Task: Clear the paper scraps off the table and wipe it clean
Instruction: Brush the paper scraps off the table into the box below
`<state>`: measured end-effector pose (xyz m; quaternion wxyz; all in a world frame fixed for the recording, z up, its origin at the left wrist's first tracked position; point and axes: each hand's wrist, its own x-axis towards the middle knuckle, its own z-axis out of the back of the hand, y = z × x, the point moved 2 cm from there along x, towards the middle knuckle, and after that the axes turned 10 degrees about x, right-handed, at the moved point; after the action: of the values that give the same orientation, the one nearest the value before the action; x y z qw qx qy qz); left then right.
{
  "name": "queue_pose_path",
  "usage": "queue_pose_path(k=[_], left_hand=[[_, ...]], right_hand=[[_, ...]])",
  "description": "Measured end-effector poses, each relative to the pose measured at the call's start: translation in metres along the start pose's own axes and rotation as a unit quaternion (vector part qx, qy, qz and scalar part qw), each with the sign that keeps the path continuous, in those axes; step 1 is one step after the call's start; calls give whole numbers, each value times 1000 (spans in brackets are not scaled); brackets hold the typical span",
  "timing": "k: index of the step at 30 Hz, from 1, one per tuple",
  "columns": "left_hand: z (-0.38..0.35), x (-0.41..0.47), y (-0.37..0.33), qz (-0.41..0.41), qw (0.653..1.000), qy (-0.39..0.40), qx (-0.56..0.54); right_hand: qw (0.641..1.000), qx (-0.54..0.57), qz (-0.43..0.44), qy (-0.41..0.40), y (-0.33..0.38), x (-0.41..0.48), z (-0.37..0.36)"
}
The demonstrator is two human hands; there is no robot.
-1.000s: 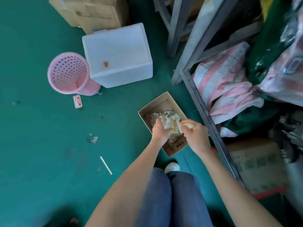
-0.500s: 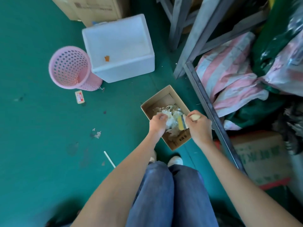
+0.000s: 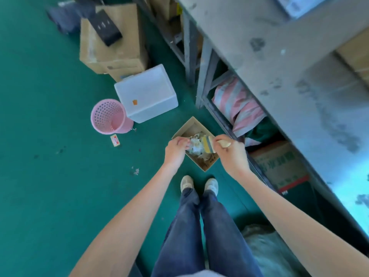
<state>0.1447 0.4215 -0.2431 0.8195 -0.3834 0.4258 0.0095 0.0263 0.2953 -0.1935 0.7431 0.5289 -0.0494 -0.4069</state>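
head view looks straight down past dark jeans and two pale shoes on the green floor. just beyond the toes, the left hand has its fingers curled in, pinching a wad of paper scraps that sits right against the head of a brush. the right hand is wrapped round the brush's wooden handle, fingers closed on it. both hover over an open cardboard box that already holds more scraps. the scraps look feather-light, soft and crumpled. they would likely cling to the bristles or drift if dropped from high up, so a gentle pinch at the thick of the wad, let go low over the box, seems best. the brush looks stiff and is best held by its handle. farther off stand a pink perforated basket and a white foam box. the grey table, smudged dark, runs along the right.
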Motion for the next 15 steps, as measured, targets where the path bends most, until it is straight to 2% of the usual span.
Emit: queue_pose_path(k=[7, 8, 11, 15], left_hand=[[6, -56, -49, -93, 995, 8, 39], [-1, -68, -65, -122, 990, 26, 58], [-4, -84, -78, -161, 984, 41, 68], [-36, -118, -127, -246, 961, 76, 98]], right_hand=[[998, 41, 39, -31, 34, -60, 40], [994, 65, 50, -72, 39, -74, 57], [982, 125, 72, -120, 49, -89, 79], [949, 198, 86, -230, 51, -120, 138]])
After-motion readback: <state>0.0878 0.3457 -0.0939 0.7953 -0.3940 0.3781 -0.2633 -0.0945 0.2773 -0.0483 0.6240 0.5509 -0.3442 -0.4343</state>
